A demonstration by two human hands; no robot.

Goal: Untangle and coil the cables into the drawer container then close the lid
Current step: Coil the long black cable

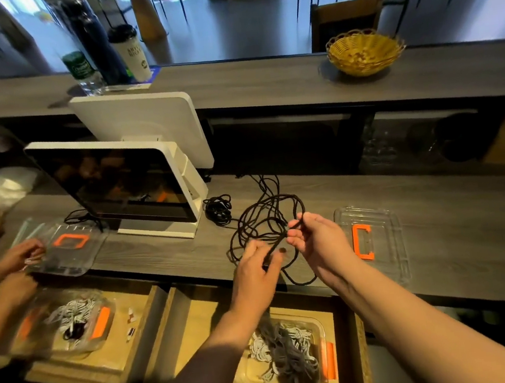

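Nearest the lens, the drawer container is seen sitting open in the pulled-out drawer, already loaded with a mess of grey and white cables. Above it, the worktop carries the loose black cable, sprawled in wide overlapping loops just in front of the white screen stand. The clear lid with its orange handle is parked just right of the hands, off the container.

Both hands are up over the tangle. A strand is pinched by the left hand, low down, and another bit is pinched between thumb and fingers of the right hand, so each grip is closed on cable.

Probably best if one free end gets found first and fed back through the loops, not yanked, since pulling would likely tighten the crossing. Once it's straight, even loops can be wound and dropped into the container.
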